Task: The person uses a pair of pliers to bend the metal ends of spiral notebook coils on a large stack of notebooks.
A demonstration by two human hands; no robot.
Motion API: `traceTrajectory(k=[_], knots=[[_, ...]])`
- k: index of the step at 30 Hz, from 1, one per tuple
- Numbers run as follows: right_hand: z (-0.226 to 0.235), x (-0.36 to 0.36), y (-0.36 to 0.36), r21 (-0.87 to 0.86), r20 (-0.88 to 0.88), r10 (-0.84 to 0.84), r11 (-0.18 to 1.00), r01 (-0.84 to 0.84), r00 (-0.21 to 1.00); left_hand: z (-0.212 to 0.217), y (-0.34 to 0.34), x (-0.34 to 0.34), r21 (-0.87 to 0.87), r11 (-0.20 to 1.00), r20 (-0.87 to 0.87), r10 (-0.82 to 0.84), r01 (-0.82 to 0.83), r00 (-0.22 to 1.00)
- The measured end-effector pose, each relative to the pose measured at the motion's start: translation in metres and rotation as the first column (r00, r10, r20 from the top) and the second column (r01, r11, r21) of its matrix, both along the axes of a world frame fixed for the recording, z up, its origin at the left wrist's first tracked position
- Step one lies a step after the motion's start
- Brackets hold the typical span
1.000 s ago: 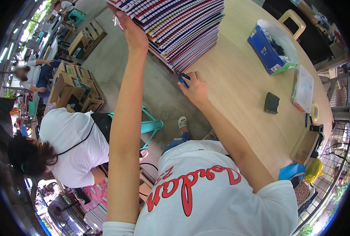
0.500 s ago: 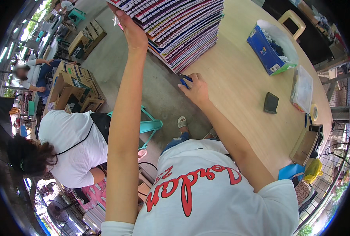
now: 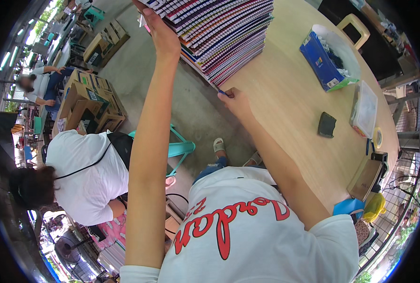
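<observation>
A tall stack of spiral-bound notebooks (image 3: 229, 40) stands at the top of the view, its many coloured edges and coils facing me. My left hand (image 3: 163, 35) is at the stack's upper left edge, closed around it; its fingertips are partly hidden. Beside the stack's bottom corner, my right hand (image 3: 237, 101) is closed on a small pair of pliers (image 3: 222, 92) with blue handles. The tips of the pliers meet the lowest notebooks at that corner, too small to make out clearly.
A round wooden table (image 3: 285, 94) bears a blue box of scraps (image 3: 319, 61), a black block (image 3: 326, 125), a clear plastic container (image 3: 363, 111) and a tape roll (image 3: 378, 137). On my left, a person in white (image 3: 90, 174) sits near a teal stool (image 3: 181, 148) and cardboard boxes (image 3: 90, 101).
My right hand has closed the plier handles together and turned slightly at the stack's bottom corner. My left hand stays on the stack. The seated person's head has turned a little.
</observation>
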State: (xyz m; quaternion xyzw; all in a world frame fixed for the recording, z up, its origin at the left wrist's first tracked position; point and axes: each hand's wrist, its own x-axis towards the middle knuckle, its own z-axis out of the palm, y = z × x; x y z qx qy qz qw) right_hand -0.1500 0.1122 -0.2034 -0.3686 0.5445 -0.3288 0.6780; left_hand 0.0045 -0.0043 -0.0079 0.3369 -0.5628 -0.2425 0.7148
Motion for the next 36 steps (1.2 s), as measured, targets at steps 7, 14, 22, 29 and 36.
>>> traceTrajectory(k=[7,14,22,29,36], knots=[[-0.011,0.007,0.018,-0.713,-0.574,-0.416,0.678,-0.181,0.705,-0.007,-0.008,0.013,0.0,0.994,-0.055,-0.107,0.107,0.993],[-0.007,-0.006,-0.007,0.183,0.252,-0.052,0.983,0.005,0.966,-0.003,-0.007,0.021,0.059,0.987,-0.023,-0.147,0.148,0.989],[-0.016,-0.001,0.02,-0.68,-0.57,-0.395,0.718,-0.145,0.72,0.003,-0.002,0.007,0.046,0.999,-0.011,-0.015,0.016,1.0],[-0.022,0.006,0.019,-0.722,-0.609,-0.472,0.663,-0.199,0.637,0.001,-0.003,-0.002,-0.027,0.998,-0.017,-0.059,0.059,0.998],[-0.007,-0.01,-0.007,0.049,-0.121,0.035,0.998,-0.029,0.992,0.001,-0.006,0.012,-0.102,0.994,0.101,0.051,-0.04,0.994]])
